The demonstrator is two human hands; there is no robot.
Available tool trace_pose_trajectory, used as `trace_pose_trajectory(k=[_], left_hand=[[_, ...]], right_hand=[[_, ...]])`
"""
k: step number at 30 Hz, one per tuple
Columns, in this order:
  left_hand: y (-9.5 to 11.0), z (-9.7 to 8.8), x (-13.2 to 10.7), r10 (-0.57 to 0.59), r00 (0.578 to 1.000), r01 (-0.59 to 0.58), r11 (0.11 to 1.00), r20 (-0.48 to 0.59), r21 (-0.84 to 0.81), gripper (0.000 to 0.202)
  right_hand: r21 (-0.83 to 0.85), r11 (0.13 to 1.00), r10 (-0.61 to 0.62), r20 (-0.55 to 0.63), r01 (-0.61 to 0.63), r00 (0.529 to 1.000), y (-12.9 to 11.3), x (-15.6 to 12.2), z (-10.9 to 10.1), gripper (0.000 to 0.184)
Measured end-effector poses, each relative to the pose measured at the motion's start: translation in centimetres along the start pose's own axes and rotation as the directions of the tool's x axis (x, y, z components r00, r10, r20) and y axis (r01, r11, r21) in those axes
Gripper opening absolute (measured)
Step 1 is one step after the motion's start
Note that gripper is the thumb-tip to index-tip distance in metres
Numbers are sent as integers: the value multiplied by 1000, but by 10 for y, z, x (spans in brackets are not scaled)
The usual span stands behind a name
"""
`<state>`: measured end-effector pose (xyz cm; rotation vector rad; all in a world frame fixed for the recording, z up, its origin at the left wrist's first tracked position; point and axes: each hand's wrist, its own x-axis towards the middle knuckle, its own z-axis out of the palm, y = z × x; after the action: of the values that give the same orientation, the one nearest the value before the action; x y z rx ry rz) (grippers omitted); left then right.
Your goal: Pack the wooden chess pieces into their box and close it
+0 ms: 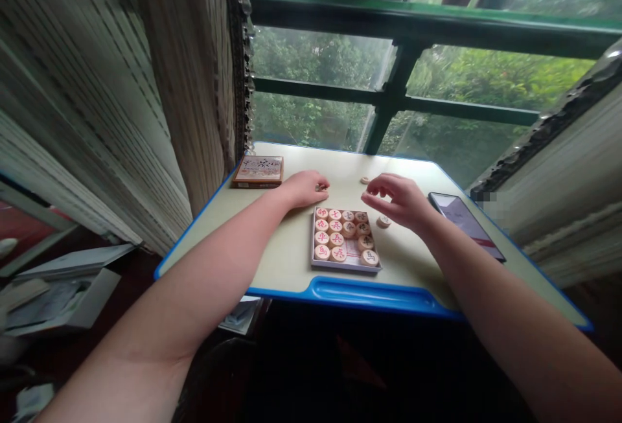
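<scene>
A shallow open box [346, 266] on the table holds several round wooden Chinese chess pieces [335, 226] with red and dark characters. Toward the box's near side, a gap shows its printed bottom. My left hand [306, 188] rests beyond the box's left corner, fingers curled around what looks like a Chinese chess piece [321, 187], mostly hidden. Over the table to the right, my right hand [394, 200] has bent fingers with the thumb apart, and nothing shows between them. One loose piece [383, 221] lies just below that hand; another piece [365, 180] lies beyond its fingertips.
A lidded, printed box [258, 171] sits at the table's far left corner. A phone or tablet [466, 225] lies along the right edge. The pale table [286, 261] has a blue rim and a front groove [374, 293]. Curtains [184, 73] and a green-framed window [389, 92] surround it.
</scene>
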<state>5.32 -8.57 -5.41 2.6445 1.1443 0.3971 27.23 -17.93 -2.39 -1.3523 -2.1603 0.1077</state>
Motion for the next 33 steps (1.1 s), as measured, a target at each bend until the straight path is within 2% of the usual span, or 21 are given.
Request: trace_pose_trajectory(k=[2,4,9,18,28,33], left_hand=[[0,0,-1,-3,1000,3,1000,-4,5,35],[1,1,-1,2,1000,-2,1000,-15,12,34],[2,2,-2,15,1000,-14,999,-27,38,32],[3,8,-3,-29,996,33,998,-79,54,33],[3,12,-1,-18,995,22,999,-96,44,33],[2,14,0,-9,994,14,999,-105,43,33]], right_hand=[[3,995,101,-134,-102,986,9,2,2,24],[42,979,203,-239,-199,950,19,4,6,25],[22,966,251,-285,-256,925,36,7,19,27],[49,995,92,-190,-84,977,25,7,26,23],[177,983,-43,-75,56,996,4,2,24,19],[253,959,-113,-67,127,991,-9,-1,24,19]])
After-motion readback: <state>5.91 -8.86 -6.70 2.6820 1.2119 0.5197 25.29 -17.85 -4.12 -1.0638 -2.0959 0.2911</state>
